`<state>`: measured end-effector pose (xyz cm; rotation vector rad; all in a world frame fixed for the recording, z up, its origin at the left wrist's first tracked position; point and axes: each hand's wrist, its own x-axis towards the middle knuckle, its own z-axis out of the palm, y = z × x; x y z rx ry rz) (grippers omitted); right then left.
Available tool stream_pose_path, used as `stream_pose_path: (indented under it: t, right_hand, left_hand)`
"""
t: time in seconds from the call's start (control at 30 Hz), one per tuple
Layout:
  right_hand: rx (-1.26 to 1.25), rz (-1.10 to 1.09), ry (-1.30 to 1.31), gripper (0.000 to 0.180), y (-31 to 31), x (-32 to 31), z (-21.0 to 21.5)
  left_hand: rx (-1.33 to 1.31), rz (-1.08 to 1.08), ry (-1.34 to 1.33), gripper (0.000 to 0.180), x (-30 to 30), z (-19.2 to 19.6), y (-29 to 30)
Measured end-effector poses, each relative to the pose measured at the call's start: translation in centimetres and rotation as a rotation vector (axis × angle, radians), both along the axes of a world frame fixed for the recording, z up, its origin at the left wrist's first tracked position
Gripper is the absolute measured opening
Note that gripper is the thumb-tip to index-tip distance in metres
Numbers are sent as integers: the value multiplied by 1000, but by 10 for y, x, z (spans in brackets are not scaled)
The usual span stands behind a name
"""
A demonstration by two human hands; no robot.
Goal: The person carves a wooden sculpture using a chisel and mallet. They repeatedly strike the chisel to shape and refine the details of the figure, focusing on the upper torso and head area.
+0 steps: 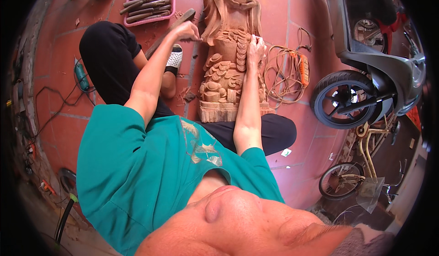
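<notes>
A reddish-brown wooden carving (227,68) of a robed figure, with coin-like discs and scrollwork, lies lengthwise in front of me, its base by my crossed legs. My left hand (186,31) is at its left edge, fingers curled together; whatever they hold, if anything, is hidden. Against the carving's right side rests my right hand (256,51), fingers bent and closed at its edge. A long wooden club-like piece (182,20) slants past my left forearm, partly covered by it.
A pink basket (173,10) full of wooden-handled tools stands at the far left. Right of the carving lies an orange power strip (303,71) with a coiled cord (278,75). A motor scooter (361,64) and a bicycle (340,180) stand farther right. A green power tool (81,76) lies left.
</notes>
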<state>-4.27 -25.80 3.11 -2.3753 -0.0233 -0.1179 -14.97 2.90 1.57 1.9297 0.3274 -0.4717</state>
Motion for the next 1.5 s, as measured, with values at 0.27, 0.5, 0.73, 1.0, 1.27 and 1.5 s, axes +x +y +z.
stream_pose_path:
  t: [0.27, 0.5, 0.73, 1.0, 1.27, 1.5]
  right_hand:
    - [-80, -42, 32, 29, 6, -3, 6]
    - [-107, -51, 52, 29, 11, -7, 18]
    - [-112, -57, 55, 27, 13, -7, 20]
    - [-86, -43, 49, 28, 11, -4, 16]
    - [-97, -61, 60, 28, 12, -5, 19]
    - [-94, -55, 45, 27, 10, -6, 14]
  left_hand:
    - [-204, 497, -368, 18, 38, 3, -10]
    - [199, 625, -512, 21, 91, -13, -33]
    - [271, 595, -500, 18, 75, -26, -39]
    - [258, 357, -392, 21, 30, -30, -30]
    - [-18, 545, -438, 19, 63, -22, -25]
    - [247, 634, -439, 19, 68, -18, -54]
